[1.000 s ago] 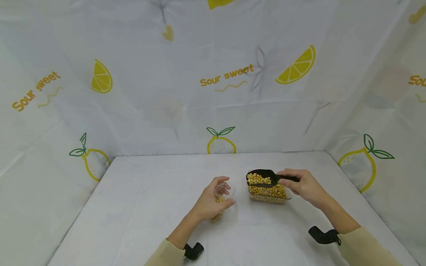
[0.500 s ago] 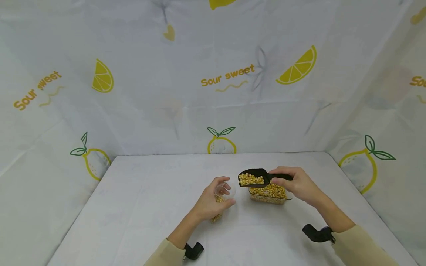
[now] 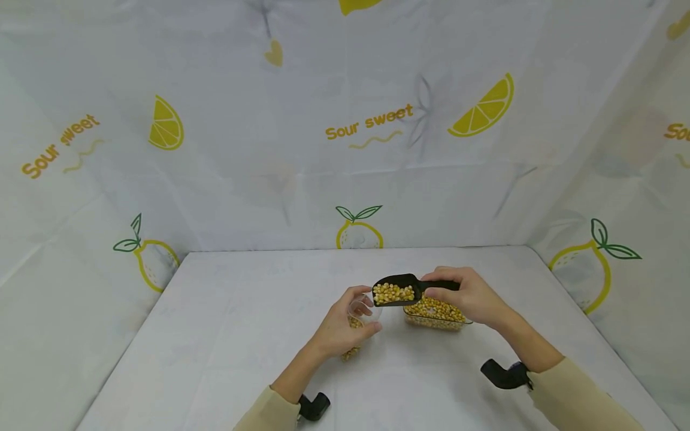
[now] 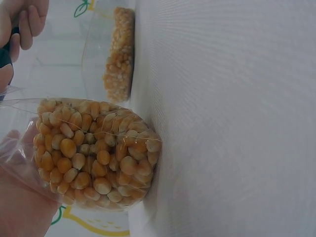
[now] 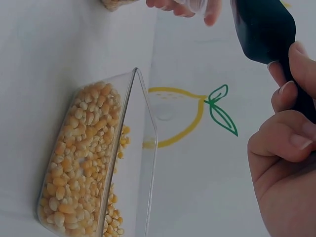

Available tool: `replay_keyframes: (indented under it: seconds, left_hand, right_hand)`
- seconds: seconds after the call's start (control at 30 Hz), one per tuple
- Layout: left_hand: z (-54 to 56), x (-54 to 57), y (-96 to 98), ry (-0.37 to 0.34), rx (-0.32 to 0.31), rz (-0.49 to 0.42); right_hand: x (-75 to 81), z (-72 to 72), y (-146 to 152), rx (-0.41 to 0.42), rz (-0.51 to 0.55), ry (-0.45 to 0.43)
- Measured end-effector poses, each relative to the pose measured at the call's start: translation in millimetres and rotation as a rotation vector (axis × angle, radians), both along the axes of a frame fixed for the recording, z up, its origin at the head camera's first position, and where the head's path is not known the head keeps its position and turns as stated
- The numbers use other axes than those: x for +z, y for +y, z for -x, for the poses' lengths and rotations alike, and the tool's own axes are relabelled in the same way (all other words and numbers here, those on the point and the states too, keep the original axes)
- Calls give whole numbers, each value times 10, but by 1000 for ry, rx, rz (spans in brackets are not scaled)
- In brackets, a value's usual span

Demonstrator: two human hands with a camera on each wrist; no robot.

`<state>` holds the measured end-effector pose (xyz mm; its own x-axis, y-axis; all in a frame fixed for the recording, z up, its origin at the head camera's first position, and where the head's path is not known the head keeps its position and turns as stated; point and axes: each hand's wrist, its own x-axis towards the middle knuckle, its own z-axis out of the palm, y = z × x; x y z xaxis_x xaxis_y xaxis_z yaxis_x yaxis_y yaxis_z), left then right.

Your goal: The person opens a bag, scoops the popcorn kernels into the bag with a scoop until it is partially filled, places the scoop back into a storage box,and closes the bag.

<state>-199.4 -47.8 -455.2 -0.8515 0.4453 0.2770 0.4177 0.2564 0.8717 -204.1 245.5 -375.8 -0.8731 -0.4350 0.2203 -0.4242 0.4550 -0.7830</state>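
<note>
My left hand (image 3: 336,329) holds a clear plastic bag (image 4: 17,111) upright around its top, fingers and thumb curled about a clear round rim (image 3: 357,307). Corn kernels (image 4: 94,153) fill the bag's lower part, which stands on the table. In my right hand (image 3: 474,297) is the handle of a black scoop (image 3: 418,288), level and loaded with corn kernels (image 3: 393,293). The scoop's front edge hangs just above and right of the clear rim, close to the left fingertips. Below the right hand stands a clear rectangular container (image 5: 154,129) of corn kernels (image 5: 81,163).
The white-covered table (image 3: 242,311) meets a hanging white cloth (image 3: 242,179) with lemon prints at the back and sides. Black wrist-camera mounts (image 3: 314,407) stick out near both sleeves.
My right hand has carried the loaded scoop leftward, from over the container to beside the rim at the bag's top. The left hand and bag have stayed in place.
</note>
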Motion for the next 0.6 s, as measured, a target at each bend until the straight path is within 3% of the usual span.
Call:
replay_keyframes:
  seconds: [0.6]
  left_hand:
    - [-2,-5,-10,-32,17,22]
  right_hand:
    - [59,32,-156,77,-100,54]
